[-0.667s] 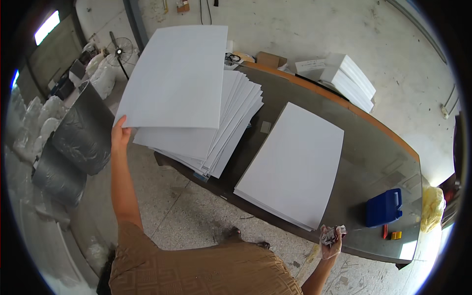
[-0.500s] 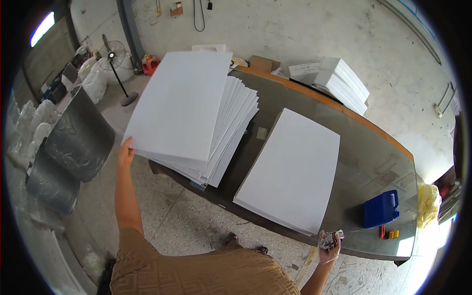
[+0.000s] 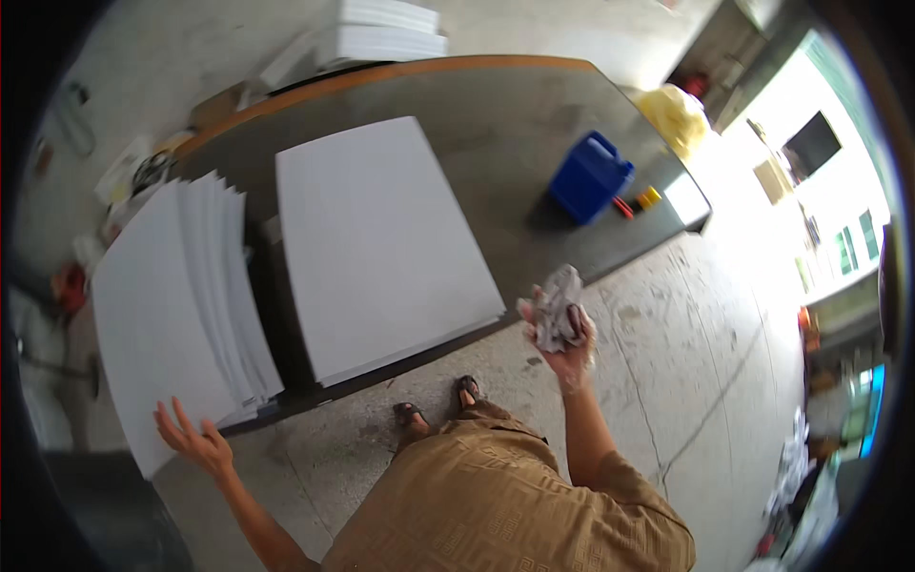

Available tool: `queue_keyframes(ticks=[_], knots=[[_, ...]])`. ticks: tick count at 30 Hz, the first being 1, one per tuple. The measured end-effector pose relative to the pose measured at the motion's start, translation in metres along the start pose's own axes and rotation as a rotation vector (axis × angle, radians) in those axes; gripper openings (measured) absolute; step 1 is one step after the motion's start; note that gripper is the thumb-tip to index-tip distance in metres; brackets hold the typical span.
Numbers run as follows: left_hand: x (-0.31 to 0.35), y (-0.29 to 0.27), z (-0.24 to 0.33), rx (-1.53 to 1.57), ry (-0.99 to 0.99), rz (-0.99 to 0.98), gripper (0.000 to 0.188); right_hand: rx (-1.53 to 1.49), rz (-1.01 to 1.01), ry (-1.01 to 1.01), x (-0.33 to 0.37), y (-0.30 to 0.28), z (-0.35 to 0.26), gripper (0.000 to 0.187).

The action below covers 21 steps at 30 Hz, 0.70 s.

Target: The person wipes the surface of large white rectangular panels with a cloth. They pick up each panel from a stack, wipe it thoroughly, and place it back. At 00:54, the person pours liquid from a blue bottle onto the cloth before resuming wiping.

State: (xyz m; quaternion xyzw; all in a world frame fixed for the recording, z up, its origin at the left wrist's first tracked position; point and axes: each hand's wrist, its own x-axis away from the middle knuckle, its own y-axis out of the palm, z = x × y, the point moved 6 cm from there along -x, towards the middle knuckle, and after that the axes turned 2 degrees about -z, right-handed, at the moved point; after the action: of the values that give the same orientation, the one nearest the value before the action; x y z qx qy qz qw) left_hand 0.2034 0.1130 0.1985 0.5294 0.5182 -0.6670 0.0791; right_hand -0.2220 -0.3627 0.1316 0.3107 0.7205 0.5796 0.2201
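Observation:
On the left, a fanned stack of large white sheets (image 3: pixel 152 315) lies at the table's end, its near corner jutting past the edge. My left hand (image 3: pixel 195 440) is at that near corner, fingers spread, with nothing gripped; whether it touches the top sheet I cannot tell. A neater stack of white sheets (image 3: pixel 376 248) lies to the right of it, close to the table's front edge. In front of the table my right hand (image 3: pixel 564 348), in a thin clear glove, is closed around a crumpled greyish rag (image 3: pixel 556 307) with a dark patch.
The dark-topped table (image 3: pixel 496 105) has an orange far edge. At its right end stand a blue jerrycan (image 3: pixel 589 176), a small red item (image 3: pixel 622 207) and a yellow one (image 3: pixel 649 197). Behind are white foam blocks (image 3: pixel 391 33) and a yellow bag (image 3: pixel 675 119).
The view has swung to the right. My left hand has opened from its hold on the top sheet's corner. My right hand has risen with the rag, turned upward.

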Motion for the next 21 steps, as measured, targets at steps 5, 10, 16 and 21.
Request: queue_keyframes(ticks=[5, 10, 16, 21], knots=[[0.017, 0.039, -0.013, 0.099, 0.122, -0.112, 0.058, -0.204, -0.261, 0.063, 0.002, 0.003, -0.006, 0.064], [0.023, 0.049, -0.034, 0.074, 0.122, -0.142, 0.049, -0.132, -0.212, -0.091, 0.008, -0.004, -0.032, 0.058], [0.009, 0.035, 0.071, 0.057, 0.073, 0.013, 0.037, -0.119, -0.013, -0.213, 0.018, -0.055, -0.105, 0.058], [-0.027, 0.03, 0.282, 0.491, 0.09, -0.164, 0.035, 0.129, 0.118, -0.342, 0.026, -0.098, -0.186, 0.056]])
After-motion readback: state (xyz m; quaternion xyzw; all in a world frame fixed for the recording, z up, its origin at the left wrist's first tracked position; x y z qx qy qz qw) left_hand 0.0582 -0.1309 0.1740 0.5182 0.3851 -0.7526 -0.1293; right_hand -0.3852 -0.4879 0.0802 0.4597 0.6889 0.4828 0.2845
